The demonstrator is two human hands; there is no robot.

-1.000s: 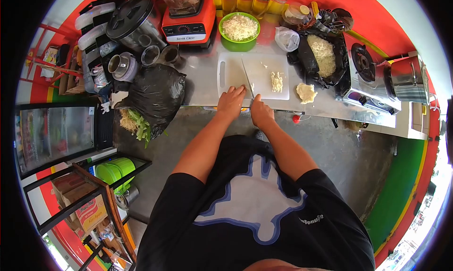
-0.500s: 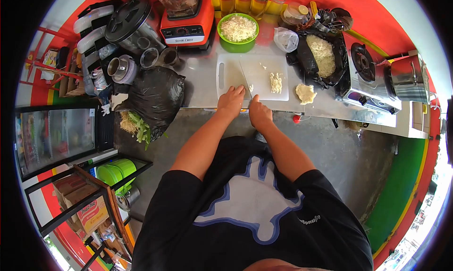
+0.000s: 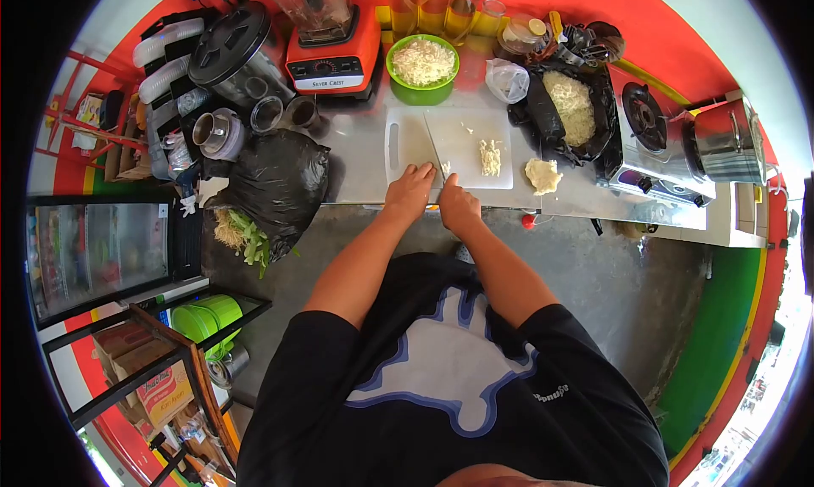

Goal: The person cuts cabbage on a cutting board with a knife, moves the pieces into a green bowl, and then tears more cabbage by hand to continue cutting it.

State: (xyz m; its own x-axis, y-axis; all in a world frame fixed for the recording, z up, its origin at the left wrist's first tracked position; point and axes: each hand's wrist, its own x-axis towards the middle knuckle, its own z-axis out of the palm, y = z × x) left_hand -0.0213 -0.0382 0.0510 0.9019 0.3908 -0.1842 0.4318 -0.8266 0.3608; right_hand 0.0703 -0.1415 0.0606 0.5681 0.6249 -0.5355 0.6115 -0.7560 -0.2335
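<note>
My right hand [image 3: 460, 207] is closed around the handle of a knife [image 3: 433, 137], whose blade points away from me over the white cutting board [image 3: 500, 112]. My left hand [image 3: 410, 192] lies at the board's near edge, left of the blade, its fingers curled; whatever is under them is hidden. A few pale shreds [image 3: 446, 168] lie right beside the blade. Farther right on the board sits a small pile of chopped pale pieces [image 3: 490, 158]. Off the board, on the metal counter, rests a pale, uneven lump [image 3: 543, 176].
Behind the board stands a green bowl [image 3: 424, 93] of pale shreds, with a red blender [image 3: 333, 63] to its left. A black bag [image 3: 275, 178] hangs over the counter's left edge. On the right are an open black bag holding more shreds [image 3: 570, 105] and a gas stove [image 3: 666, 169].
The whole view has shifted slightly, with the counter a little lower in the picture. Both hands and the knife keep nearly the same place on the board.
</note>
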